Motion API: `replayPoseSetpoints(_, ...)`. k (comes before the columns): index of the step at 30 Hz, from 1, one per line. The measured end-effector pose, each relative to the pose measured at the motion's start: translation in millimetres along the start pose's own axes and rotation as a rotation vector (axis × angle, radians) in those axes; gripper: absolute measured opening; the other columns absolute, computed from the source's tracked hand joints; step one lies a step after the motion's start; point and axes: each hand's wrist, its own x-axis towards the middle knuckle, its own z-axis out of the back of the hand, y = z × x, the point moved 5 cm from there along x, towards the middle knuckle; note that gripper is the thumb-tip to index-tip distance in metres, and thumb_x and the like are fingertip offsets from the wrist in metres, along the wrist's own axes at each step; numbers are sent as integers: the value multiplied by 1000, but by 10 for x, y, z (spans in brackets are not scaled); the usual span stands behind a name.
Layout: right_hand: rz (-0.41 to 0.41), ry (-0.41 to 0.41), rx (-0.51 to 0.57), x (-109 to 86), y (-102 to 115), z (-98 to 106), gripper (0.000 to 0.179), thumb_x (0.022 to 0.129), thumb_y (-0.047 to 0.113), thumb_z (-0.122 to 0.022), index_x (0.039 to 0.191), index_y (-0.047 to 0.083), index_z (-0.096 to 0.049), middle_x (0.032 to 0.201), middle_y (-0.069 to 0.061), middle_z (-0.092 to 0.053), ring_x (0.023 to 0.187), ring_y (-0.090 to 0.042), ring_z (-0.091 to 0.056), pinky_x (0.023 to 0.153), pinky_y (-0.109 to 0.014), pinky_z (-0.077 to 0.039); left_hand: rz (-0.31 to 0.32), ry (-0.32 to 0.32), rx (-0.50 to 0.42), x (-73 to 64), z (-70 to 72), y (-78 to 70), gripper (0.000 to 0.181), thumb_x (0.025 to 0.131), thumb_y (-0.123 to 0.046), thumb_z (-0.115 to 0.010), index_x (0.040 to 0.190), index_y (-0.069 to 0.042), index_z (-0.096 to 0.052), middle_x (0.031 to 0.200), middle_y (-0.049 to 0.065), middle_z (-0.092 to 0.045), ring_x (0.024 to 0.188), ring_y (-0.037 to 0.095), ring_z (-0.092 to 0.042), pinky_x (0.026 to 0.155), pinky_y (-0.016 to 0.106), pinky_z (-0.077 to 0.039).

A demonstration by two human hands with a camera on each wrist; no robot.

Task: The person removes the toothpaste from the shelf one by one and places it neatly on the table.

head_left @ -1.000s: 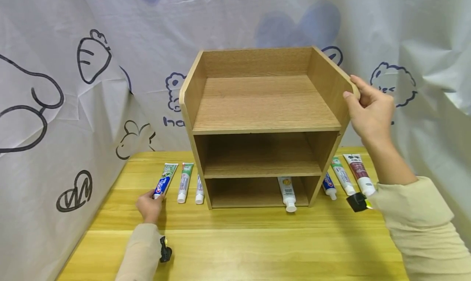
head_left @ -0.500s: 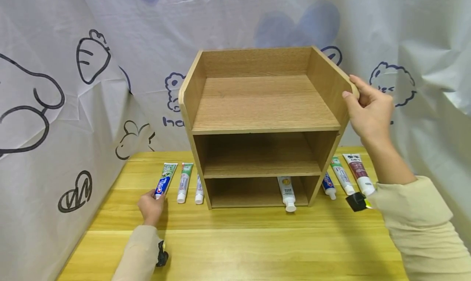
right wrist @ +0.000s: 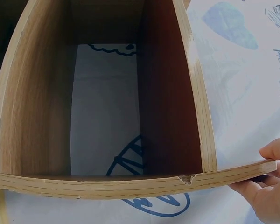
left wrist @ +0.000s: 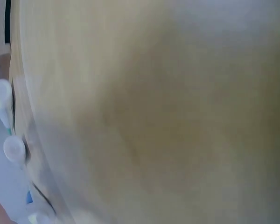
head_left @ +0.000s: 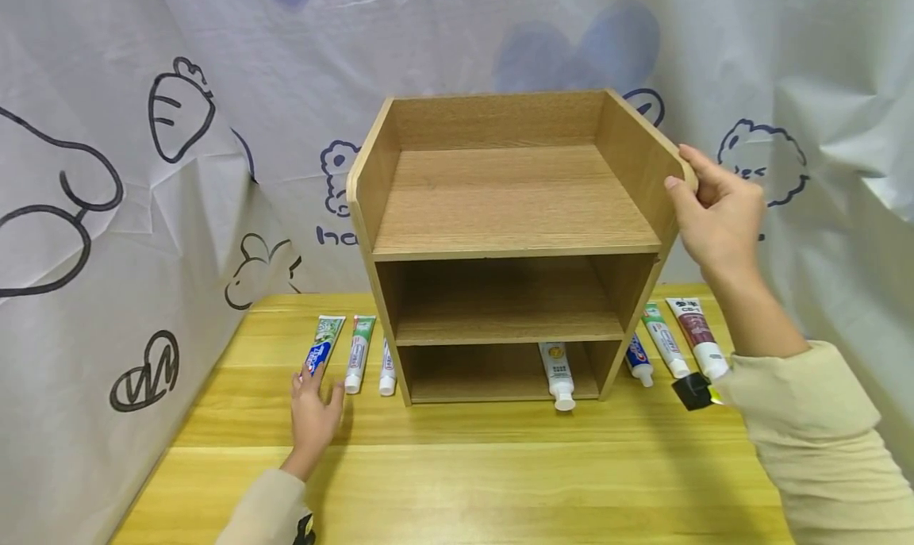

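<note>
A wooden shelf unit point(head_left: 514, 243) stands on the table. My right hand point(head_left: 723, 212) grips the upper front corner of its right side panel, thumb on the inner face and fingers outside. In the right wrist view, that hand point(right wrist: 268, 186) pinches the end of the panel. My left hand point(head_left: 314, 418) is at the left, fingers loosely spread, fingertips at the lower end of a blue and green toothpaste tube point(head_left: 324, 347) whose cap they hide. Beside it lie a green and white toothpaste tube point(head_left: 359, 355) and a white one point(head_left: 386, 370). A white tube point(head_left: 557, 366) lies in the bottom compartment.
Right of the shelf lie a blue toothpaste tube point(head_left: 638, 358), a green and white one point(head_left: 664, 340) and a maroon and white one point(head_left: 696, 335). White caps point(left wrist: 14, 148) show at the left of the left wrist view. A white curtain point(head_left: 457, 37) with drawings hangs behind.
My left hand has let go of the blue and green tube and drawn slightly back and right, its fingers spreading. My right hand and the shelf have stayed put.
</note>
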Motion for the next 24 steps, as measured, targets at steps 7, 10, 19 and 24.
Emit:
replayPoseSetpoints(7, 2, -5, -1, 2, -6, -3, 40, 90, 14, -56, 129, 18, -55, 125, -14, -58, 109, -18, -61, 85, -22, -51, -23, 39, -15, -119, -8, -43, 55, 87, -16, -59, 131, 13, -42, 142, 38, -24, 131, 56, -19, 110, 62, -17)
replayPoseSetpoints(10, 5, -2, 0, 3, -6, -7, 40, 90, 14, -56, 129, 18, -55, 125, -14, -58, 110, -19, -60, 86, -23, -51, -28, 64, -6, -165, -19, -84, 57, 88, -18, -58, 132, 12, -40, 143, 36, -24, 132, 56, -18, 110, 62, -17)
replayPoseSetpoints(19, 12, -2, -6, -4, -2, -6, 40, 90, 14, -55, 130, 18, -54, 125, -14, -58, 110, -20, -60, 86, -23, -51, -11, 189, -31, -265, -80, -312, 71, 89, -28, -58, 141, 9, -27, 150, 32, -7, 137, 52, -6, 109, 65, -12)
replayPoseSetpoints(24, 14, -2, -11, -6, 1, -5, 40, 91, 15, -55, 130, 18, -54, 125, -14, -58, 110, -20, -60, 86, -24, -51, 2, 252, -36, -348, -132, -414, 76, 89, -30, -59, 144, 5, -21, 152, 28, 3, 138, 50, -1, 109, 65, -10)
